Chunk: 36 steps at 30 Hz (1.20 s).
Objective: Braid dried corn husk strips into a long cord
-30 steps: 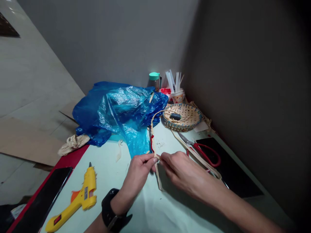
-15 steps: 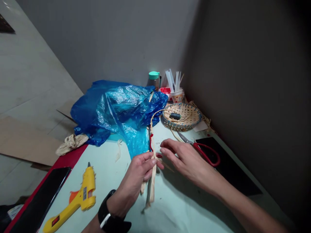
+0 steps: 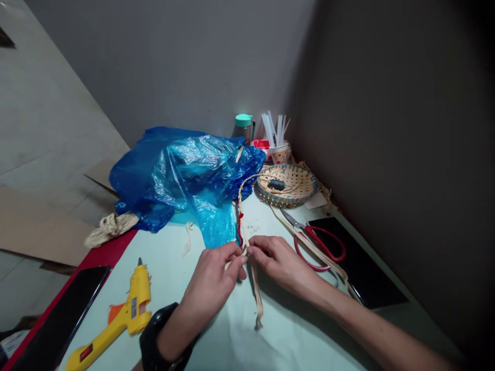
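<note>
A braided straw cord (image 3: 242,206) with a red thread runs from the woven basket (image 3: 288,186) toward me across the pale table (image 3: 170,257). My left hand (image 3: 214,281), a black watch on its wrist, pinches the cord's near end. My right hand (image 3: 280,263) pinches the same spot from the right, fingertips touching the left's. Loose straw strips (image 3: 257,293) hang below the pinch and lie on the table.
A crumpled blue plastic bag (image 3: 181,178) lies behind my hands. Red-handled scissors (image 3: 317,242) rest right of them, a yellow glue gun (image 3: 124,317) at the left. A cup of glue sticks (image 3: 279,144) and a green-lidded jar (image 3: 244,126) stand in the corner.
My right hand came back from reaching over the cord and closed on it beside the left. The loose strips swung from left of the pinch to straight below it.
</note>
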{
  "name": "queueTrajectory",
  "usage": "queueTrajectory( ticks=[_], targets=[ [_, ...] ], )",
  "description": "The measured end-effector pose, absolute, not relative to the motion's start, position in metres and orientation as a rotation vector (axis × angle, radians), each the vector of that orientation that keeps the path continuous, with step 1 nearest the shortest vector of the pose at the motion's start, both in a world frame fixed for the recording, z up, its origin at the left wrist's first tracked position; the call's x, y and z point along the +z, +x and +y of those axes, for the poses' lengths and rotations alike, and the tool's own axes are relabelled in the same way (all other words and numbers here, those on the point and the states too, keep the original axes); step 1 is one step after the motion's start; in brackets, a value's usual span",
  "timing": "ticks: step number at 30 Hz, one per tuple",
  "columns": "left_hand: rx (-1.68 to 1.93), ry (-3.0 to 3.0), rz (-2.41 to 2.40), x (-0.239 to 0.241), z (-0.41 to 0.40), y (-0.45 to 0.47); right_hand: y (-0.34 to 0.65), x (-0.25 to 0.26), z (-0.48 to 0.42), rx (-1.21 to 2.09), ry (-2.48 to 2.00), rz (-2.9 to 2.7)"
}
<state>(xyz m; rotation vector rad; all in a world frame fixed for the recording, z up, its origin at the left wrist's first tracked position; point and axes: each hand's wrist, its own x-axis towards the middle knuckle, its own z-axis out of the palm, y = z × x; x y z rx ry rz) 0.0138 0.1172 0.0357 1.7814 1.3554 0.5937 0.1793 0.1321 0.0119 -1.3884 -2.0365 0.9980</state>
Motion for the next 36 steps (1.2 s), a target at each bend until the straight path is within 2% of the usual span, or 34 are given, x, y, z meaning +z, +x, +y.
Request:
queueTrajectory(
  ticks=[3,8,10,13,15,18,21,27,36],
  targets=[
    [0.532,2.043,1.335,0.027,0.107,0.018,0.179,0.012,0.130,1.013,-1.354,-1.975],
    [0.429,2.314,1.216,0.013,0.095,0.023,0.180,0.008,0.133,1.458,-1.193,-1.766],
    [0.445,2.232,1.240,0.017,0.099,0.021,0.181,0.009,0.133,1.510,-1.171,-1.702],
    [0.717,1.909,1.426,0.025,0.112,0.017,0.181,0.017,0.131,1.463,-1.181,-1.721],
    [0.848,1.615,1.386,0.025,0.121,0.017,0.181,0.022,0.129,1.441,-1.159,-1.786],
    [0.798,1.243,1.031,0.014,0.127,0.022,0.181,0.026,0.127,1.432,-1.078,-1.866],
    [0.749,1.006,0.891,0.003,0.127,0.025,0.185,0.027,0.124,1.321,-1.087,-2.000],
    [0.768,0.907,0.937,0.000,0.124,0.025,0.193,0.041,0.119,0.943,-1.377,-2.293],
    [0.903,0.844,1.143,-0.001,0.123,0.026,0.221,0.053,0.125,1.026,-1.375,-2.315]
  ],
)
